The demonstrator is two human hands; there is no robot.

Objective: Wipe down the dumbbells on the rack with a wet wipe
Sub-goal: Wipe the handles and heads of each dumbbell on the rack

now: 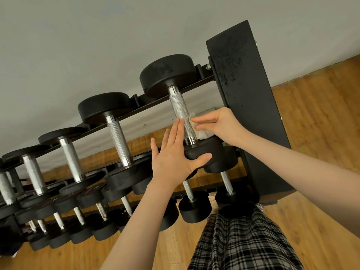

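The left hand (176, 158) lies flat, fingers straight, against the near head of the end dumbbell (181, 112) on the top tier of the rack (247, 106), apparently to steady it; the right hand (218, 123) pinches a crumpled white wet wipe (202, 133) against the knurled steel handle; the heads are matte black, round and faintly pitted.

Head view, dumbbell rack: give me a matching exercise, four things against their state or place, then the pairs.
1. wet wipe
2. left hand
3. right hand
4. rack upright

A. flat, fingers straight, against the near dumbbell head
B. black panel right of the dumbbells
C. pinching the wipe
D. pressed to the knurled handle

Pairs: 1-D, 2-A, 3-C, 4-B
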